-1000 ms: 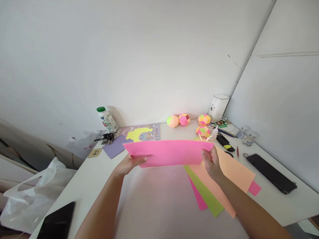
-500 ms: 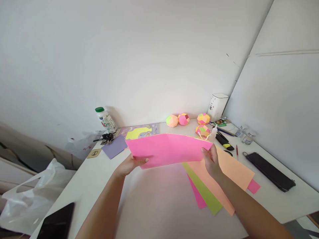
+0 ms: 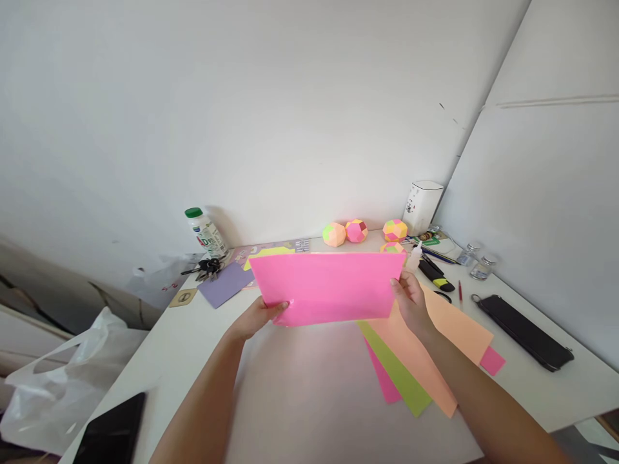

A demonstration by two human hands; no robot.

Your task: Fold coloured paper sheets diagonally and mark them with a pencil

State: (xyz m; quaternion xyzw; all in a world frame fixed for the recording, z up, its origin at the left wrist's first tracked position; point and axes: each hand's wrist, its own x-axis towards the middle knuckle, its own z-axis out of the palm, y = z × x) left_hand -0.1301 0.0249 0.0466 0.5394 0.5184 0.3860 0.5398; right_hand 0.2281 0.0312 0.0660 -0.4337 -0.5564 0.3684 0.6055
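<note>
A bright pink sheet of paper (image 3: 333, 283) is held up above the white table, its surface facing me. My left hand (image 3: 256, 317) pinches its lower left corner, thumb on the near side. At its right edge my right hand (image 3: 410, 298) grips it, thumb in front and fingers behind. Below and to the right lie fanned sheets: peach paper (image 3: 459, 325), green paper (image 3: 399, 374) and a pink strip (image 3: 384, 380). The sheet hides part of a yellow paper (image 3: 278, 251) and of a multicoloured paper ball (image 3: 393, 247).
At the back stand several paper balls (image 3: 356, 231), a white holder (image 3: 422, 207) and a glue bottle (image 3: 414, 256). A green-capped bottle (image 3: 207, 233), keys (image 3: 209, 267) and purple paper (image 3: 225, 285) are left. Right lie a cutter (image 3: 436, 274), glass jars (image 3: 482, 267) and a black case (image 3: 525, 332).
The pink sheet has flattened from a slight bend, and its top edge is now straighter. Its right end has shifted a little left, and both hands keep their grip.
</note>
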